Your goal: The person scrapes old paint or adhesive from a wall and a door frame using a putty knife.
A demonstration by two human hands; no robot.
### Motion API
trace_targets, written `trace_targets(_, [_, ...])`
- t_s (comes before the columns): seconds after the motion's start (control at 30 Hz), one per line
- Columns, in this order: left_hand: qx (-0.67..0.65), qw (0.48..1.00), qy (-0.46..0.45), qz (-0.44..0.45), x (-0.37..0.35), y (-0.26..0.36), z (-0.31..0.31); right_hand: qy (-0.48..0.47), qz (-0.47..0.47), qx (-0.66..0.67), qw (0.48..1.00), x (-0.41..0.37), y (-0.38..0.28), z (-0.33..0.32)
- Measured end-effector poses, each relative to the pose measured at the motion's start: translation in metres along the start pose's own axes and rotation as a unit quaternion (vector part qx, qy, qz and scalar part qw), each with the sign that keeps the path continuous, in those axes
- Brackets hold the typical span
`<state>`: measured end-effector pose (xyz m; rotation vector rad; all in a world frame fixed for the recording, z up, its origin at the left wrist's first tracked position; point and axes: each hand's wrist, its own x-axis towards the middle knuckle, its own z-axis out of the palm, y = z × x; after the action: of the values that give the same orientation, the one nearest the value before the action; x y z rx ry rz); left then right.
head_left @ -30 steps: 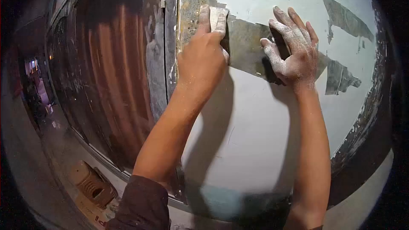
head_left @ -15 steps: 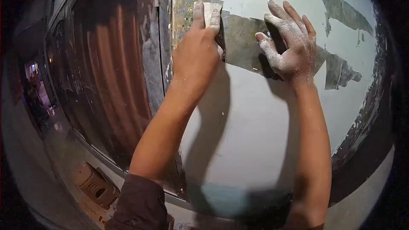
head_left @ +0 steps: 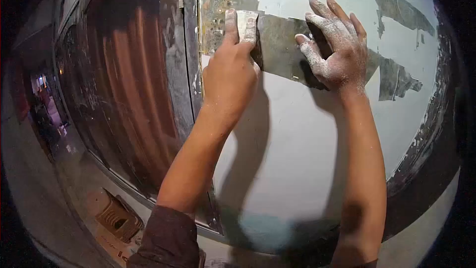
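Observation:
My left hand (head_left: 232, 69) is wrapped round a pale flat scraper (head_left: 246, 21), two fingers stretched along its face. The scraper lies against a bare, mottled grey-brown strip (head_left: 281, 37) of the wall, beside the door frame. My right hand (head_left: 342, 49), dusted with white powder, has its fingers spread over the same strip's right part and holds nothing. Around the strip the wall panel (head_left: 292, 134) is smooth and whitish. The scraper's handle is hidden by my left hand.
A dark wooden door frame (head_left: 176, 64) with a hinge stands at left, next to a reddish-brown curtain (head_left: 131, 69). Brown stacked plastic stools (head_left: 118, 218) sit on the floor at lower left, near a cardboard box (head_left: 111, 245). More bare patches (head_left: 404, 12) show at upper right.
My left hand and the scraper have moved slightly down along the strip. My right hand has stayed spread in nearly the same place, and the view has shifted a little.

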<state>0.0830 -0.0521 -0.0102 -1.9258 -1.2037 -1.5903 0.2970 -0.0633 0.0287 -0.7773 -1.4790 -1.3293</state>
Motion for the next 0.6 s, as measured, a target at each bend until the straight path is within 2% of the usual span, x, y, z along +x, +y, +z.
trace_targets(0.1, [-0.013,0.999,0.03,0.015,0.011,0.007,-0.001,0.003,-0.004,0.004,1.0,0.002,0.002,0.0])
trace_targets(0.13, [0.009,1.0,-0.013,-0.013,0.013,0.012,-0.005,0.001,-0.002,-0.003,1.0,0.001,0.002,0.001])
trace_targets(0.23, [-0.001,0.998,0.051,0.032,0.002,0.0,0.006,0.008,0.001,0.009,1.0,0.001,0.002,0.001])
trace_targets(0.33, [0.003,1.0,0.006,-0.006,0.008,0.007,-0.003,0.006,0.006,0.006,1.0,0.001,0.001,0.001])
trace_targets(0.37, [0.008,0.999,0.03,0.014,0.012,0.005,-0.001,0.001,0.003,0.0,1.0,0.001,0.001,-0.001])
trace_targets(0.43, [0.013,1.0,-0.002,-0.002,0.01,0.006,-0.005,0.006,-0.001,-0.003,1.0,0.001,0.001,0.001])
trace_targets(0.53, [0.008,1.0,0.026,0.015,-0.002,0.0,0.006,0.006,0.014,0.007,1.0,0.002,0.0,0.001])
trace_targets(0.6, [0.007,1.0,0.011,0.004,0.006,0.005,0.002,0.0,0.013,-0.032,0.999,0.001,0.001,0.007])
